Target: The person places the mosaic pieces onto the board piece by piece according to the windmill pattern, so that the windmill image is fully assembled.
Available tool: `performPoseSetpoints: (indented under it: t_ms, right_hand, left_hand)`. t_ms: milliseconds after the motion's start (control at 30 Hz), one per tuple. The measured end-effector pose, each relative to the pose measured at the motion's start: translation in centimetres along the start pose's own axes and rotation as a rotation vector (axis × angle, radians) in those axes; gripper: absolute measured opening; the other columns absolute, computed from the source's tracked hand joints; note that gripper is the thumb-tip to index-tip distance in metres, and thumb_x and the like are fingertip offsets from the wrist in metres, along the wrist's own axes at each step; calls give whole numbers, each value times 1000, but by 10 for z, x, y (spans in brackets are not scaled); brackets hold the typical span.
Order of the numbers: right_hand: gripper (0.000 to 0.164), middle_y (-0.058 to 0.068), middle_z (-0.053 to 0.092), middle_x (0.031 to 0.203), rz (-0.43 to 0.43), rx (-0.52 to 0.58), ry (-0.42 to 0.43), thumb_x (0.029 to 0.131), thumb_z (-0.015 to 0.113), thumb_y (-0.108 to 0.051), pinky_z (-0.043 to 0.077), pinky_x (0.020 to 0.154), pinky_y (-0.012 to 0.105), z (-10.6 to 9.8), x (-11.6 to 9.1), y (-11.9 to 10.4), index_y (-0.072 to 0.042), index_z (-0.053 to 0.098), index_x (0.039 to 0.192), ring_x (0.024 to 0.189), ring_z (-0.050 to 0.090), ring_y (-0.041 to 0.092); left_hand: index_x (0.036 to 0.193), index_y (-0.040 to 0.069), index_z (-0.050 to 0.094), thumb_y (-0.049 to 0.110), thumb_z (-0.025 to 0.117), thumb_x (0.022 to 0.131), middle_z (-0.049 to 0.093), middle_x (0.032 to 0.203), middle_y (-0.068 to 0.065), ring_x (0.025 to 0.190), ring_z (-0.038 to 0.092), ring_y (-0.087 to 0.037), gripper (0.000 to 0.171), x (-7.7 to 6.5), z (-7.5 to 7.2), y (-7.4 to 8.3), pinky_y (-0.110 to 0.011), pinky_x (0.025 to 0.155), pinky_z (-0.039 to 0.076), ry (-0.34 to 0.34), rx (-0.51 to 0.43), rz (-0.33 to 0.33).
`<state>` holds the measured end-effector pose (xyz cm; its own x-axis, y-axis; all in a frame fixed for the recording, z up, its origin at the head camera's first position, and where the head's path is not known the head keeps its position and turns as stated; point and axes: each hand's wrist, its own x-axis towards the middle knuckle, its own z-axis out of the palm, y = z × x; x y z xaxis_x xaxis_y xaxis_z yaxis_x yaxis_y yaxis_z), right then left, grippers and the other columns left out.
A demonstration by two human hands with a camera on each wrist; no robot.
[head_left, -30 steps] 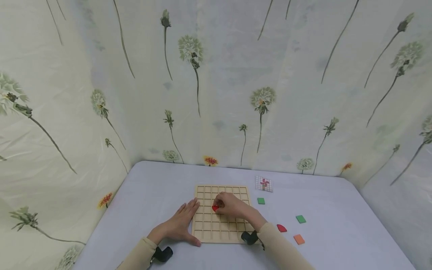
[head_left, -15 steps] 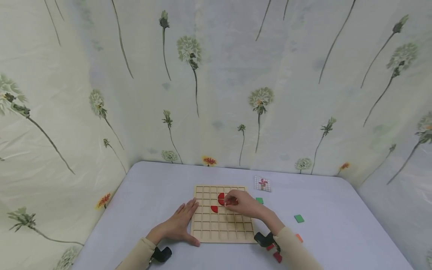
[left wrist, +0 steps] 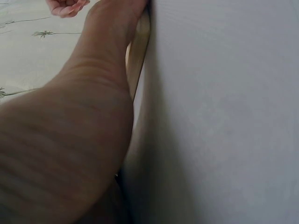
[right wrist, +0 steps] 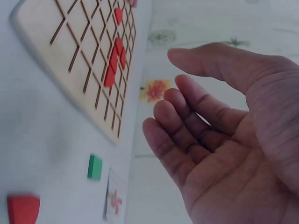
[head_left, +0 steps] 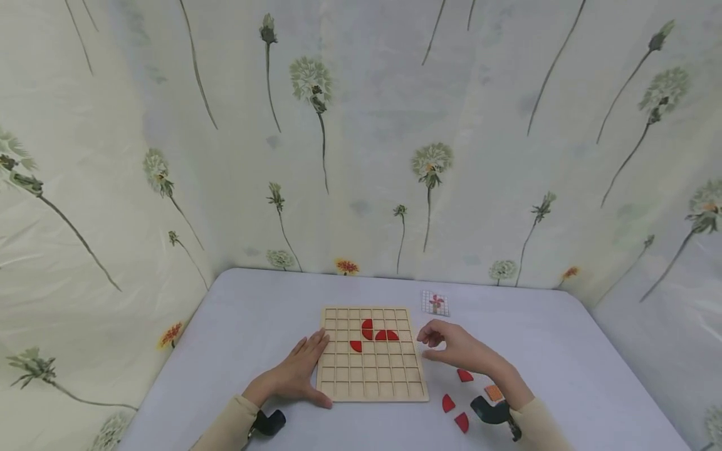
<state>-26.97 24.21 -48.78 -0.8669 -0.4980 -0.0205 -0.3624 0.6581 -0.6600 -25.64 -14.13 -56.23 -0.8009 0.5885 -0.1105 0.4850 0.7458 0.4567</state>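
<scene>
"Five red pieces (head_left: 380, 336) are set on the grid board (head_left: 372, 396). Grip?"

"Nothing is held by the right hand (head_left: 458, 347), just right of the board, its fingers loosely curled. The board's left edge is touched by the left hand (head_left: 296, 371)."

"Loose pieces?"

"Three red quarters (head_left: 448, 403), one orange piece (head_left: 493, 393), one green piece (right wrist: 95, 167): all right of the board."

"Handling?"

"Board best held steady, each piece pinched by its edges, squared before pressing."
</scene>
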Motion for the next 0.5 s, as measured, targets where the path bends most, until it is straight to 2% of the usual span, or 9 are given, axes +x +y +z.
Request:
performPoseSetpoints:
  t_ms: [200, 367, 500]
  right_hand:
    - [39, 8, 62, 110, 134, 17, -63, 82, 77, -19, 54, 85, 36, -13, -29, 17, -7, 58, 114, 101, 55, 25]
    - [47, 6, 59, 112, 235, 38, -97, 79, 79, -20, 53, 85, 38, -18, -49, 33, -8, 55, 118, 103, 52, 23]
    - [48, 4, 59, 109, 314, 57, -70, 77, 80, -18, 52, 85, 36, -15, -57, 45, -8, 56, 117, 102, 50, 21]
  left_hand:
    - [155, 3, 7, 74, 73, 63, -1, 164, -13, 151, 1, -26, 134, 0, -1, 1, -49, 123, 5, 0, -15, 1]
    - [155, 3, 6, 74, 73, 63, -2, 164, -13, 151, 1, -26, 134, 0, -1, 1, -49, 123, 5, 3, -18, 8]
    - [155, 3, 6, 73, 73, 63, -2, 163, -13, 151, 1, -26, 134, 0, 0, 0, -50, 123, 5, 4, -26, 17]
